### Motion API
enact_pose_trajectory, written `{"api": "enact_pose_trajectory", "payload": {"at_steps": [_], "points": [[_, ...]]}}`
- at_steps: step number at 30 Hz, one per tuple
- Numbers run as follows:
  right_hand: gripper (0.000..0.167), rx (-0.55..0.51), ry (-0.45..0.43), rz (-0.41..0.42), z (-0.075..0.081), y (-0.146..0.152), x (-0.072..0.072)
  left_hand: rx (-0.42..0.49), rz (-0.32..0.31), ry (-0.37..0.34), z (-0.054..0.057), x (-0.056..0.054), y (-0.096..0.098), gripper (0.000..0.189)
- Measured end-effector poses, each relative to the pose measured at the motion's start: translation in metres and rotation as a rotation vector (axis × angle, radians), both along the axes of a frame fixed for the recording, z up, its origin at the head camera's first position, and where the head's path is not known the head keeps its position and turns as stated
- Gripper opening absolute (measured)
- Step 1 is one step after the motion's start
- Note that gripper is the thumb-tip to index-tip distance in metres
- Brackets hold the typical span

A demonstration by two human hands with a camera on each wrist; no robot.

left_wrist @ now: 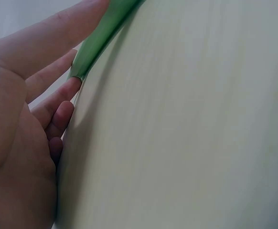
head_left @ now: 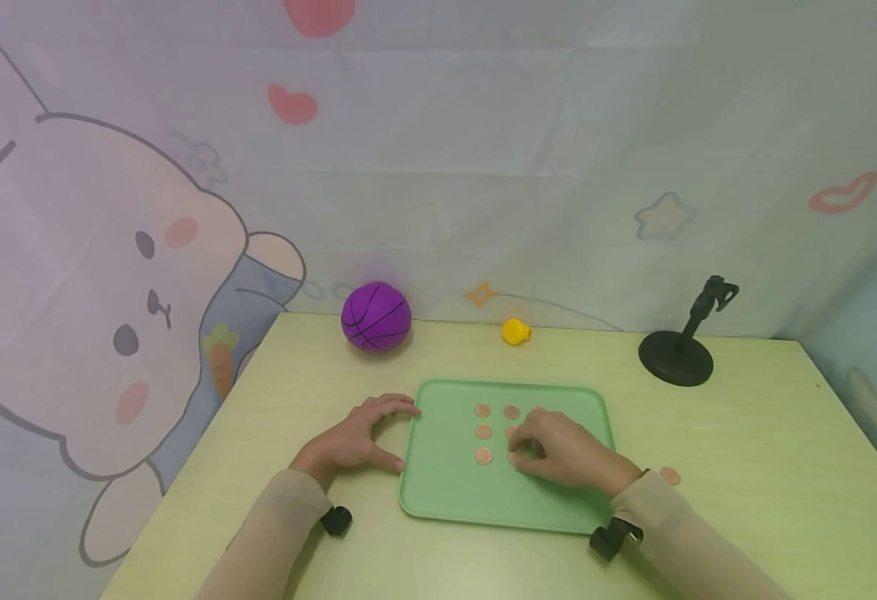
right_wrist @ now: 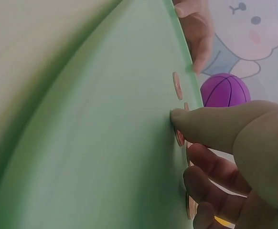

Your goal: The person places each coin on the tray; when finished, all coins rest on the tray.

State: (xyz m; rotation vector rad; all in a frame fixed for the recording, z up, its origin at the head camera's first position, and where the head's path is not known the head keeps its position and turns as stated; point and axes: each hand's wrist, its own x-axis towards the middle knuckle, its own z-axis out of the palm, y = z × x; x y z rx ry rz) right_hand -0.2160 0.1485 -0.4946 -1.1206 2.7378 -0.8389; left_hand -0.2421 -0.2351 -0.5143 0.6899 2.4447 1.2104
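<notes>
A green tray [head_left: 446,492] lies on the table with several copper-coloured coins [head_left: 483,432] set out in rows on it. My right hand [head_left: 568,450] is over the tray, its thumb touching a coin [right_wrist: 180,138] that lies flat. The other fingers of that hand bend close to neighbouring coins and partly hide them. At the tray's left edge, my left hand [head_left: 352,437] rests with thumb and fingers spread, fingertips against the rim. In the left wrist view, the fingers [left_wrist: 58,102] touch the green rim. One more coin [head_left: 670,475] lies on the table, right of the tray.
A purple ball [head_left: 376,317] sits at the back left of the table [head_left: 754,433]. Behind the tray is a yellow rubber duck [head_left: 516,332]. A black stand [head_left: 676,358] with a clip is at the back right. A printed cloth [head_left: 438,150] hangs behind.
</notes>
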Motion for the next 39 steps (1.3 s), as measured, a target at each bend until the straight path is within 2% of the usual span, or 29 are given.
{"api": "enact_pose_trajectory", "payload": {"at_steps": [7, 12, 18, 26, 34, 39], "points": [[0.005, -0.007, 0.008, -0.009, 0.002, 0.001, -0.001, 0.006, 0.001, -0.002, 0.001, 0.0, 0.0, 0.078], [0.017, -0.054, 0.006, -0.041, 0.004, 0.011, -0.005, 0.012, -0.007, -0.004, 0.001, 0.0, 0.001, 0.079], [0.013, -0.062, -0.011, -0.075, 0.013, 0.035, -0.011, 0.006, -0.017, 0.005, 0.001, 0.0, 0.0, 0.079], [0.021, -0.041, -0.022, -0.146, 0.025, 0.074, -0.011, 0.001, -0.016, 0.009, 0.0, -0.001, 0.0, 0.079], [0.021, -0.017, 0.013, -0.17, 0.024, 0.111, -0.009, 0.002, -0.013, 0.007, 0.001, 0.0, -0.001, 0.079], [0.018, 0.004, 0.003, -0.194, 0.021, 0.126, -0.006, -0.005, -0.006, -0.001, 0.003, 0.001, -0.001, 0.08]]}}
